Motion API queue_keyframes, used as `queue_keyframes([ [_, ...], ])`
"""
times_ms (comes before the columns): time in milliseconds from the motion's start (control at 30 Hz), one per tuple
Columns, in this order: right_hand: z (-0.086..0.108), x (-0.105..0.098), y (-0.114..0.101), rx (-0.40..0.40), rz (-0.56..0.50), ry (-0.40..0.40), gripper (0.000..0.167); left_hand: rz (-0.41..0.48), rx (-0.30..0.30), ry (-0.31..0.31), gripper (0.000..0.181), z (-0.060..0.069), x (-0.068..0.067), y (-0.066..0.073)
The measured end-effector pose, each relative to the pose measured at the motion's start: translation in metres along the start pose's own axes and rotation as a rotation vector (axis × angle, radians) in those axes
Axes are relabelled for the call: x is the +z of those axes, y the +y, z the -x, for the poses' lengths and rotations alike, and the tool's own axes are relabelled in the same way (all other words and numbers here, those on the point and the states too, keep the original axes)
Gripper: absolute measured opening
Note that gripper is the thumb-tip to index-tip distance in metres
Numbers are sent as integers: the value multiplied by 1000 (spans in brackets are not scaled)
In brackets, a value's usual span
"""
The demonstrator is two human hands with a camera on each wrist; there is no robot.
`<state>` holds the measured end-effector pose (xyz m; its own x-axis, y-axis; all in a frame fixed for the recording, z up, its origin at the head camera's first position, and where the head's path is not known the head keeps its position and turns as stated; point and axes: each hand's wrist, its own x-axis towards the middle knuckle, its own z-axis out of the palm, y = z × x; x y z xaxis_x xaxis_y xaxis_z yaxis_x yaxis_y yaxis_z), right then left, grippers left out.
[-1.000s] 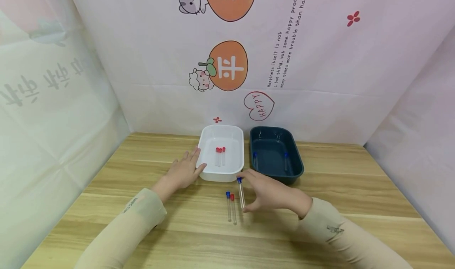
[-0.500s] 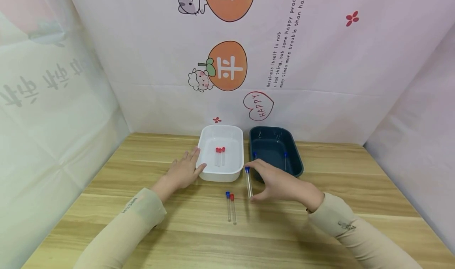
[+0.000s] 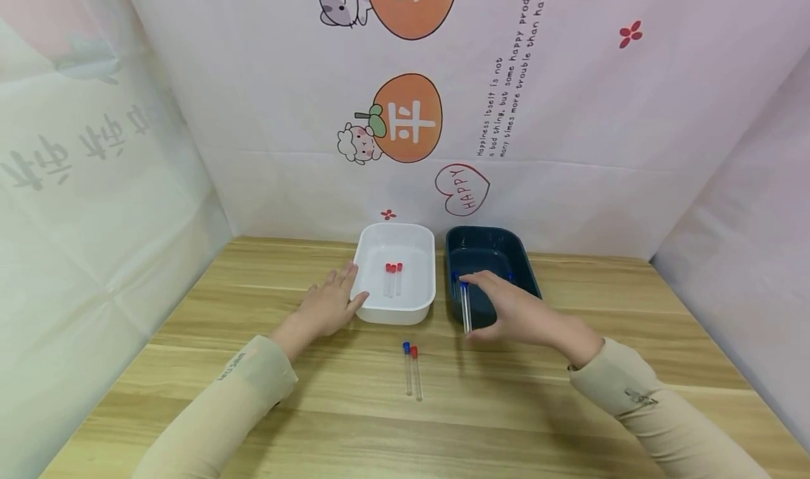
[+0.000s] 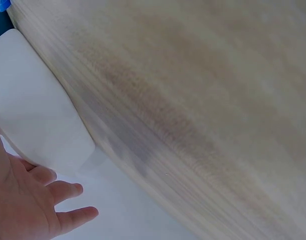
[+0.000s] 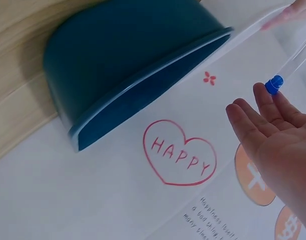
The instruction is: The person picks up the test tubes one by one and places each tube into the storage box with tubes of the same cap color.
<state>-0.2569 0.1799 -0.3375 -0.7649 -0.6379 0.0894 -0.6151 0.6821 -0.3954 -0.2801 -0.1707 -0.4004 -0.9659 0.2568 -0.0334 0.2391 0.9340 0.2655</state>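
My right hand (image 3: 519,314) pinches a clear test tube with a blue cap (image 3: 466,307) lengthwise, fingers at the cap and thumb at the bottom end. It holds the tube over the near left part of the dark blue tray (image 3: 531,282); in the right wrist view the blue cap (image 5: 274,84) touches the fingertips. My left hand (image 3: 325,303) rests on the left side of the white tray (image 3: 395,315), fingers spread. Inside that tray lie 3 red-capped tubes (image 3: 394,280). Blue-capped tubes in the dark tray are partly hidden by my right hand.
On the wooden table (image 3: 354,423), in front of the trays, a blue-capped tube (image 3: 408,370) and a red-capped tube (image 3: 415,373) lie side by side. A printed cloth (image 3: 285,113) hangs close behind the trays.
My right hand has carried the blue-capped test tube right and away from me, from beside the two tubes on the table to over the dark tray. My left hand has stayed put.
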Motion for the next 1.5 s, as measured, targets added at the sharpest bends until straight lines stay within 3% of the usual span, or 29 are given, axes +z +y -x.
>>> queue_keyframes([
  [300, -4, -6, 19, -18, 15, 87, 89, -1, 0, -2, 75, 0, -1, 2],
  [767, -17, -8, 48, 54, 15, 95, 91, -76, 23, 37, 76, -1, 2, -1],
  [1500, -34, -2, 84, 78, 39, 21, 90, -75, 27, 31, 76, -1, 2, -1],
])
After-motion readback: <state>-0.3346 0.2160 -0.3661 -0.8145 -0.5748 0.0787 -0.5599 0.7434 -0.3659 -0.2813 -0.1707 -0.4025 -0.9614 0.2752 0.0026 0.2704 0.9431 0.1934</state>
